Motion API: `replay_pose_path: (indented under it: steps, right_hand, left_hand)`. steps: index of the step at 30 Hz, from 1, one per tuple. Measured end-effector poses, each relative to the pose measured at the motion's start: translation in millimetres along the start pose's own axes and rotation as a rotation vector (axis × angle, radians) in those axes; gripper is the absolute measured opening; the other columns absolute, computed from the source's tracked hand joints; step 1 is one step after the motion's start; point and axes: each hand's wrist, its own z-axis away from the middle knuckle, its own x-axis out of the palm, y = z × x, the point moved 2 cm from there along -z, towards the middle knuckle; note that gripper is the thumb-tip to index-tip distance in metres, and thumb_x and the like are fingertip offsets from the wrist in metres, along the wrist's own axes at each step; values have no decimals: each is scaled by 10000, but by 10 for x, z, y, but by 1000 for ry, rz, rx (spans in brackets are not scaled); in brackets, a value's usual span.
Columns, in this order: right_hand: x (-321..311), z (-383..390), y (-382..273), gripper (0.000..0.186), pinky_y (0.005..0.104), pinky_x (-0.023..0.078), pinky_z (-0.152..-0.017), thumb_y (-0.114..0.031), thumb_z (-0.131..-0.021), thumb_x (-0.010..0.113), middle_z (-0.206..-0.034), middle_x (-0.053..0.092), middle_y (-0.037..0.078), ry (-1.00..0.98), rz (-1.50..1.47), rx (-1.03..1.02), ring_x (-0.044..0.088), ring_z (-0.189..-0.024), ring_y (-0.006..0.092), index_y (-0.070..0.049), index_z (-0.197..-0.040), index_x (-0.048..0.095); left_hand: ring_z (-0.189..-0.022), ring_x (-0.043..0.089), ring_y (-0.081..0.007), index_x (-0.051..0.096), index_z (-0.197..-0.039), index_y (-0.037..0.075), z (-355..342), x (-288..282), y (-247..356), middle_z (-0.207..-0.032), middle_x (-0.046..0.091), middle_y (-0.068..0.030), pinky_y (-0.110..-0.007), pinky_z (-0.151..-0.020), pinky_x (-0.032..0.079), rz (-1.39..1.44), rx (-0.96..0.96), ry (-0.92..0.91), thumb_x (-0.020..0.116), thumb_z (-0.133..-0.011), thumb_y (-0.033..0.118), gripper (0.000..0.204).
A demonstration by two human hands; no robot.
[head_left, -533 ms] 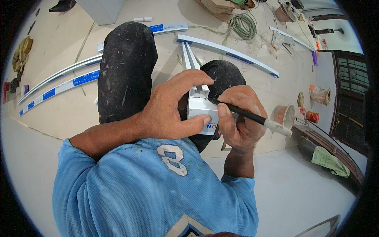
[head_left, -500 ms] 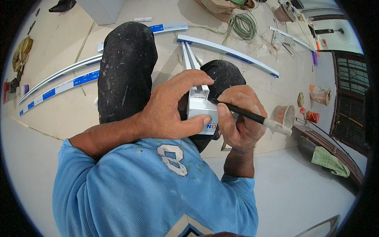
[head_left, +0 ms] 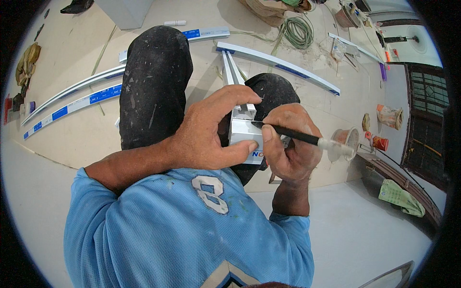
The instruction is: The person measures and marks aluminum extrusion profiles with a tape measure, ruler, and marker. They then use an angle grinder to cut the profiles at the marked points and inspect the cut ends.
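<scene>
My left hand (head_left: 201, 132) grips a short white box-section metal piece (head_left: 246, 130), thumb on its near side and index finger reaching over a long white metal channel (head_left: 231, 69). The channel's open end meets the piece, and its length runs away from me past my knee. In my right hand (head_left: 294, 149) is a black marker pen (head_left: 294, 134), slanting, with a whitish cap on its rear end. Its dark tip rests at or just above the piece's upper face, close to the joint with the channel; contact is hard to tell.
White rails with blue film (head_left: 60, 113) lie on the tiled floor at left; another rail (head_left: 283, 67) lies beyond my right knee. A coiled green hose (head_left: 297, 32) is at the back. Buckets (head_left: 345, 141) and a green cloth (head_left: 402, 197) are at right.
The marker's tip has shifted slightly left, onto the white piece's upper face, and its rear end now looks blurred. My left hand keeps the same grip.
</scene>
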Motion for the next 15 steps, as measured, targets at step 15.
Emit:
replay_pose_path:
  steps: [15]
  right_hand:
    - [-17,-57,22,99,397,609,-694,36,-910,770,-932,753,156,21,-91,138,761,-828,260,36,-1002,735]
  left_hand:
    - [-1367,669,-393,600,-1495,-14,0,8,1,-1444,633,-272,-497,-1151,579,21,-3,-2,851,-849,257,744]
